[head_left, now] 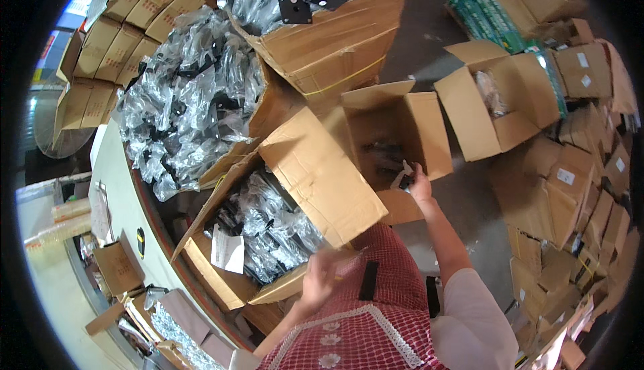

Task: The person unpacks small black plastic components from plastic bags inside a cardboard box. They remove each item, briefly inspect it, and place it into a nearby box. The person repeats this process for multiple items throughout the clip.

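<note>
A black part in clear plastic is gripped by the fingers of the right hand, at the near edge of the open middle carton; its long axis cannot be made out. The left hand is seen well apart from it, left of the middle carton and nearer the body, by a filled carton; whether it is open or closed cannot be told through the blur. Right of the middle carton, another open carton is seen; behind it to the left, a tall box is heaped with bagged parts.
</note>
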The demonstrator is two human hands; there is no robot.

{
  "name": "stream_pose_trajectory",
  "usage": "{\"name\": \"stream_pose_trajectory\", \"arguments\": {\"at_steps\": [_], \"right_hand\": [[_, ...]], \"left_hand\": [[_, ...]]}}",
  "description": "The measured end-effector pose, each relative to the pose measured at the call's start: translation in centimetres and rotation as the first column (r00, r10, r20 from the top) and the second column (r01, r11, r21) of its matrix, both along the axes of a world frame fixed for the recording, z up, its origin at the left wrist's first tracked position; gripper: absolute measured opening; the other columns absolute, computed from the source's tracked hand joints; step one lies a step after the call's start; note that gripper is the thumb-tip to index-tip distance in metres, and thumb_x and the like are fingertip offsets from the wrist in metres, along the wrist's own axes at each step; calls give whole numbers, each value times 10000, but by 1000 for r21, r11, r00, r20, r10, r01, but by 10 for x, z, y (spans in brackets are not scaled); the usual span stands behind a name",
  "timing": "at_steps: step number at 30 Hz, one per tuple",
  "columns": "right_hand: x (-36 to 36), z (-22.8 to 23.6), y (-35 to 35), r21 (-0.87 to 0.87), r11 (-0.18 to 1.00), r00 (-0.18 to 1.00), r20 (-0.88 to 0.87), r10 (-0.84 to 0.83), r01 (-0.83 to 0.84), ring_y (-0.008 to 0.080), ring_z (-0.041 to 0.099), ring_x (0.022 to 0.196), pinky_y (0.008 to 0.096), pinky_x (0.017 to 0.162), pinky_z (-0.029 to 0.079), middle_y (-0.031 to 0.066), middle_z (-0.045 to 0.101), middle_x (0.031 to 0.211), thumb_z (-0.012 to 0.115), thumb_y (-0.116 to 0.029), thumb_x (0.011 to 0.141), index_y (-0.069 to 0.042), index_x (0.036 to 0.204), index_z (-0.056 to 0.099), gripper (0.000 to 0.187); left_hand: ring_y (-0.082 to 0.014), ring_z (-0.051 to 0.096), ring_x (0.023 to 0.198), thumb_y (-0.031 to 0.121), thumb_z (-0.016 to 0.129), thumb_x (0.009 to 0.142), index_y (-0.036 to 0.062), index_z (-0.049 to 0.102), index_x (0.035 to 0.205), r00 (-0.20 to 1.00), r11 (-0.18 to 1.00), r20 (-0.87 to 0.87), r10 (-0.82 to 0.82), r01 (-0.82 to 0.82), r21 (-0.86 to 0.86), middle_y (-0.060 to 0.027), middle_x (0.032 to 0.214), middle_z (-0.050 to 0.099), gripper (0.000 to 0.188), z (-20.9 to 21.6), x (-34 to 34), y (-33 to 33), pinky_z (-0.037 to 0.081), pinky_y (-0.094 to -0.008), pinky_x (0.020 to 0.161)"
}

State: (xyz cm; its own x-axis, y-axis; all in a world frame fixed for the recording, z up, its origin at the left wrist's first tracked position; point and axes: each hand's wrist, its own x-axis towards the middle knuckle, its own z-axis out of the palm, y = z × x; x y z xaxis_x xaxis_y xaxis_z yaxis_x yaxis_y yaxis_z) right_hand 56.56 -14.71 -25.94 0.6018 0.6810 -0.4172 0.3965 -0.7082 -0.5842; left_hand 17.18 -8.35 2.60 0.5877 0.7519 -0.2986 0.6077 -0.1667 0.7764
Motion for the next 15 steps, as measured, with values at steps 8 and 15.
{"name": "stream_pose_trajectory", "arguments": {"at_steps": [8,15], "right_hand": [[17,-68,36,-418,890,980,-6,198,-183,424,588,1233,465,941,546,253,513,1435,740,-69,778,-47,1609,115,1040],[-43,-22,20,159,987,979,-202,29,4,374,683,1043,424,882,551,230,662,1221,739,-148,845,-61,1533,292,825]], "left_hand": [[-196,704,864,-80,608,910,-10,454,1379,963,976,-161,217,-215,29,-141,1131,617,498,10,-45,-44,571,-329,751],[-374,693,960,14,601,925,44,589,1293,979,973,49,197,-201,115,-228,1128,673,370,1,-79,1,570,-433,787]]}}
